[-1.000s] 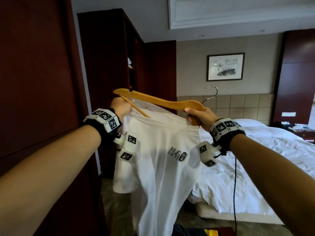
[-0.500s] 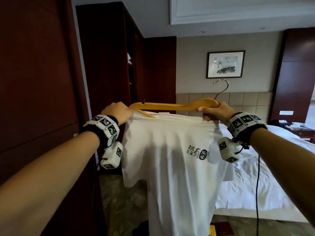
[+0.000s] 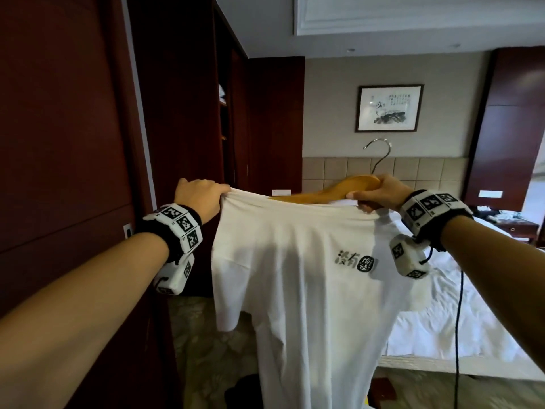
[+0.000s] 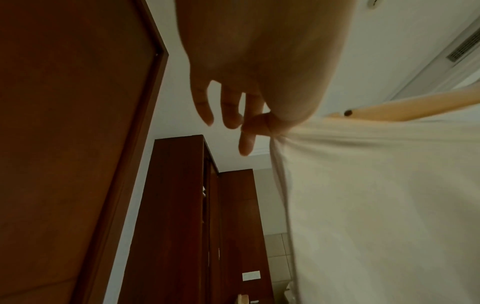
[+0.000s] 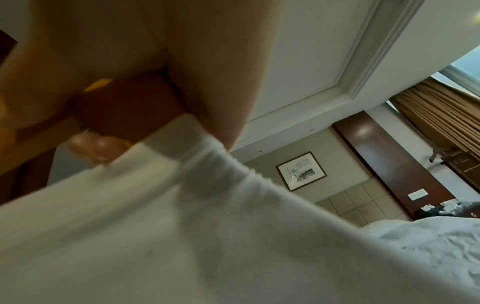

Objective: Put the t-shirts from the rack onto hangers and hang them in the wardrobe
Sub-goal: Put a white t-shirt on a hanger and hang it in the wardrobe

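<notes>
Aloft, white t-shirt (image 3: pixel 309 290) pinched at the shoulder by left hand (image 3: pixel 200 199), right hand (image 3: pixel 380 193) seemingly gripping wooden hanger (image 3: pixel 339 191).

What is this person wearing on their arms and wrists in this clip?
Both forearms are bare, with no sleeves in view. Each wrist carries a black band faced with white blocks printed with black square markers, and a white marker-printed pod hangs below. A thin black cable trails from the right wrist's pod.
</notes>
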### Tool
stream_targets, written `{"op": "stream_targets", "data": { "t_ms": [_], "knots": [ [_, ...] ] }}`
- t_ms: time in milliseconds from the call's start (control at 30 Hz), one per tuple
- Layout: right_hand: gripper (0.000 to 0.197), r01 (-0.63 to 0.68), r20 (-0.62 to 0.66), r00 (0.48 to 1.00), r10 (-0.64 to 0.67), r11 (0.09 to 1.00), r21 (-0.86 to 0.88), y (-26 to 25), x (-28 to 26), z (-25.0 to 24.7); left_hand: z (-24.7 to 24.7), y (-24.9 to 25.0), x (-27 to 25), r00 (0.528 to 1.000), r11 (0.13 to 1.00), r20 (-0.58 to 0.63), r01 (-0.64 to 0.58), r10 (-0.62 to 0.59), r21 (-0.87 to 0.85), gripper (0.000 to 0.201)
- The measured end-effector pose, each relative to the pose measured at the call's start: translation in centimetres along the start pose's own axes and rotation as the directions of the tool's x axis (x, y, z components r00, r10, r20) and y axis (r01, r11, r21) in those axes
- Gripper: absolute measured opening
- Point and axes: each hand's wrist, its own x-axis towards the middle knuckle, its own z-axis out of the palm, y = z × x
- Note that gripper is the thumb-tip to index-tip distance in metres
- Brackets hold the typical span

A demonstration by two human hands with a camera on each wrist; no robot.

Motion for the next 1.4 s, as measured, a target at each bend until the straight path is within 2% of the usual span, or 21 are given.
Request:
{"op": "stream_targets", "data": {
  "t_ms": [100,233,367,433,500,633,733,833,1033,1200,1400],
  "knots": [
    [0.026,-0.014,0.014,1.0,0.016,0.995,-0.095,-0.1,0.1,0.6,-0.4,0.2,0.5,1.0,1.0,-0.01,-0.018,0.018,-0.004,0.041],
    [0.024,0.009,0.052,0.999,-0.004,0.996,-0.086,-0.8,0.6,1.8,-0.8,0.7,1.2,0.999,0.993,0.001,0.036,-0.036,-0.113,0.029],
    [0.036,0.076,0.089,0.994,-0.069,0.994,-0.083,-2.7,1.3,3.1,-1.3,2.0,1.6,0.999,0.957,0.015,0.055,-0.053,-0.284,0.035],
    [0.038,0.124,0.11,0.987,-0.117,0.991,-0.055,-4.2,1.3,3.9,-1.9,3.0,2.0,1.0,0.934,0.01,0.029,-0.027,-0.356,0.035],
    [0.032,0.157,0.1,0.982,-0.158,0.987,0.009,-5.3,1.4,4.6,-2.2,4.1,2.2,1.0,0.915,0.01,-0.018,0.024,-0.403,0.033],
    [0.027,0.183,0.119,0.975,-0.187,0.982,0.041,-4.9,1.1,6.0,-1.7,4.9,2.1,0.994,0.839,0.056,-0.046,0.09,-0.542,0.032],
    [0.032,0.192,0.019,0.98,-0.198,0.967,0.17,-4.1,1.3,6.3,-1.0,3.9,2.0,0.996,0.833,0.063,-0.016,0.061,-0.552,0.032],
    [0.04,0.212,-0.105,0.976,-0.19,0.937,0.279,-4.1,1.7,5.6,-0.5,3.0,1.9,0.986,0.823,0.134,-0.008,0.102,-0.568,0.034],
    [0.053,0.242,-0.113,0.969,-0.218,0.928,0.282,-4.1,2.2,4.4,0.3,2.4,1.4,0.989,0.785,0.063,-0.066,0.133,-0.616,0.027],
    [0.032,0.244,-0.082,0.97,-0.23,0.921,0.303,-4.3,1.8,4.6,0.1,3.5,1.6,0.976,0.631,0.077,-0.07,0.202,-0.772,0.027],
    [0.049,0.261,-0.11,0.965,-0.238,0.92,0.293,-4.6,1.9,3.8,-0.4,4.8,1.7,0.99,0.482,-0.02,-0.087,0.141,-0.872,0.026]
  ]
}}
